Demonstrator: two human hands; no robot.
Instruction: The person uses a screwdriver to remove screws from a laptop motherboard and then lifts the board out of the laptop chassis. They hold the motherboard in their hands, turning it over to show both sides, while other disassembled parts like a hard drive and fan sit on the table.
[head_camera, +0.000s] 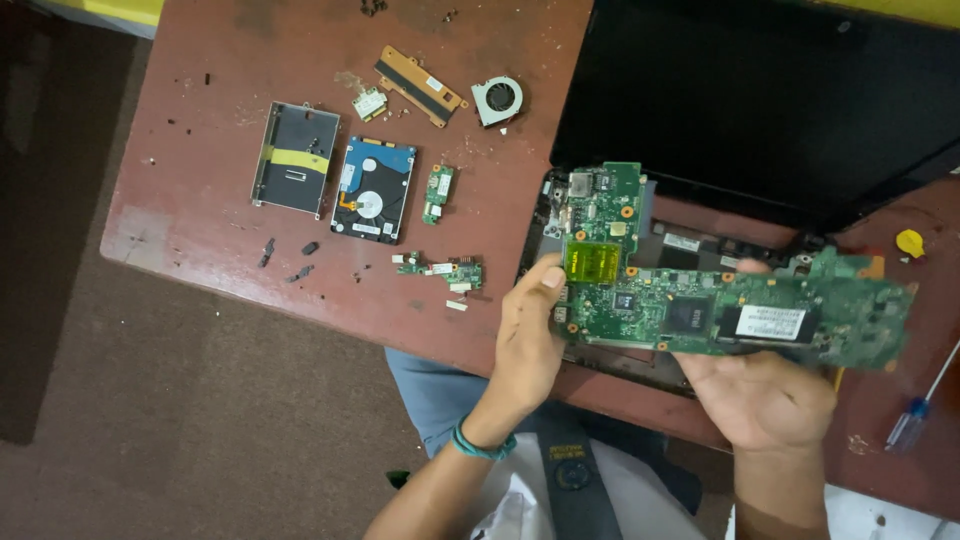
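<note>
A green L-shaped laptop mainboard (700, 310) is held up over the opened black laptop base (700, 240). My left hand (527, 340) grips its left edge, thumb on the board near a yellow-taped patch (592, 262). My right hand (770, 395) supports the board from below, fingers under its lower edge. The black laptop lid (760, 90) lies open behind the board.
On the reddish table (200, 100) lie a hard drive (373, 190), a metal drive caddy (295, 158), a small fan (497, 100), a copper heat pipe plate (420, 85), small green boards (438, 193) (445, 270), loose screws. A screwdriver (920, 410) and yellow round part (909, 242) lie right.
</note>
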